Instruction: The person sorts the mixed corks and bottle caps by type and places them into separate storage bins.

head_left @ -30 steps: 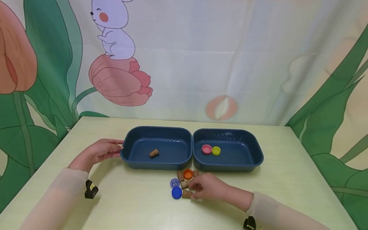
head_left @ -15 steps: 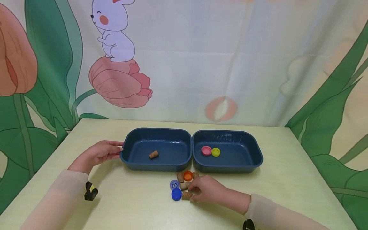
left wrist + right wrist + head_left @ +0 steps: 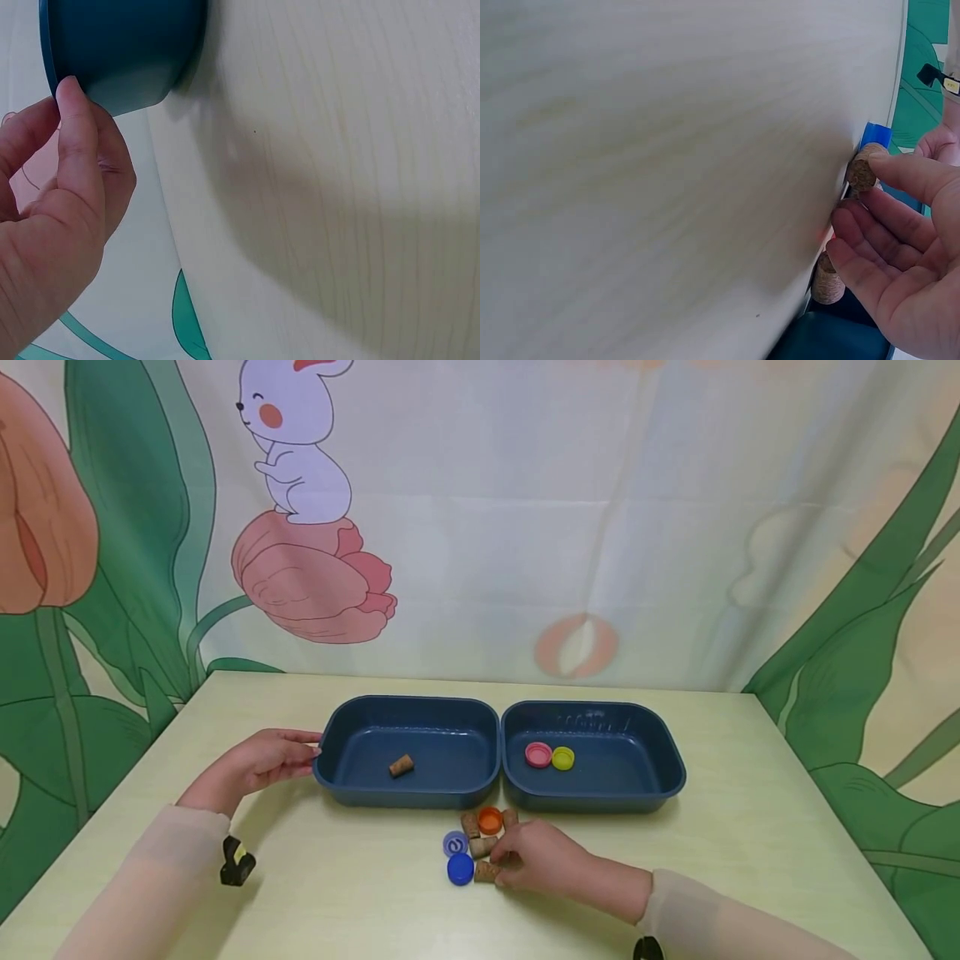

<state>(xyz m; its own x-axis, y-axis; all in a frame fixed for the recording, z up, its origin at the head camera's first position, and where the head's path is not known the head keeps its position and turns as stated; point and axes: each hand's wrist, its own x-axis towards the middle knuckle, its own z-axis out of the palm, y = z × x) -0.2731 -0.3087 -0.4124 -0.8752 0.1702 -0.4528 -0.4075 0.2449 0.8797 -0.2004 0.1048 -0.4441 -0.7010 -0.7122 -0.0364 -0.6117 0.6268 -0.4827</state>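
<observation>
My left hand (image 3: 273, 756) pinches the rim at the left end of the left navy tray (image 3: 420, 796); in the left wrist view, the thumb (image 3: 71, 112) lies against the tray's outer wall (image 3: 124, 52). Inside that tray lies one cork (image 3: 401, 766). My right hand (image 3: 543, 857) reaches into a small pile in front of the trays. Its thumb and index finger pinch the nearest cork (image 3: 864, 171), still low at the table. The other fingers curl loosely near another cork (image 3: 827, 281). Beside them lie a cork (image 3: 483, 846), an orange cap (image 3: 490, 820) and a blue cap (image 3: 461, 868).
The right navy tray (image 3: 592, 800) stands against the left one and holds a pink cap (image 3: 537, 755) and a yellow cap (image 3: 563, 758). A pale purple cap (image 3: 455, 842) and a cork (image 3: 469, 824) lie at the pile's left side. Behind the table (image 3: 337, 893) hangs a printed curtain (image 3: 480, 527).
The right hand's fingers have drawn slightly closer about the nearest cork. The left hand stays at the tray's rim. The whole head view has shifted a little downward.
</observation>
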